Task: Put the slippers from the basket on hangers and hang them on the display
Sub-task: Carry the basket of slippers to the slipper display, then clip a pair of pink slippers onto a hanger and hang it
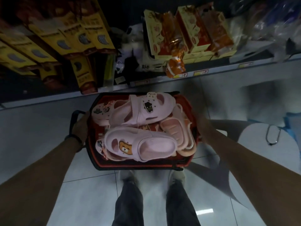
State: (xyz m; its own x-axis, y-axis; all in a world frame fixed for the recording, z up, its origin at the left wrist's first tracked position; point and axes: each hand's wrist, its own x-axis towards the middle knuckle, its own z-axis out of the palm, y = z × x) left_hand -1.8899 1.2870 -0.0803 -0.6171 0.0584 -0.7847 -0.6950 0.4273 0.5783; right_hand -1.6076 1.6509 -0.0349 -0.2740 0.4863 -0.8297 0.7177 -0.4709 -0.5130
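A red basket (140,164) with a black rim is held in front of me above the tiled floor. It is piled with several slippers: a pale pink one with a bear charm (141,145) at the front, another pink one with a black cat charm (143,110) at the back, and peach ones (177,132) at the right. My left hand (80,126) grips the basket's left side by the black handle. My right hand (203,128) holds the right side; its fingers are hidden behind the rim.
A low shop shelf (162,78) runs across ahead, with yellow boxes (68,38) at the left and orange-and-cream boxes (190,31) at the right. An orange packet (175,66) overhangs the shelf edge. A white stand with a metal loop (273,135) is at the right. My legs stand below the basket.
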